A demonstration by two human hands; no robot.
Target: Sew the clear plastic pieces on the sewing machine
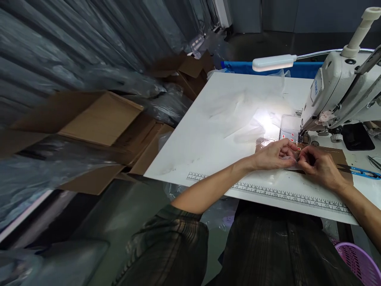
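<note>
My left hand (272, 155) is closed in a pinch on a thin, see-through whitish material (288, 159), just in front of the sewing machine (327, 91). Close beside it, my right hand (320, 165) has its fingertips pinched together at the edge of that material. What lies between those fingertips is too small to make out. Brown board (337, 157) covers the machine bed under my right hand. Behind my fingers, near the needle, is a clear plate with red marks (287, 133). Blue-handled snips (364, 172) lie to the right of my right hand.
Sheer material (238, 115) spreads over the white table (184, 147), lit by a lamp (274, 62). A printed ruler (268, 193) runs along the front edge. Open cardboard boxes (101, 119) and plastic stand at left. A purple basket (357, 262) sits below right.
</note>
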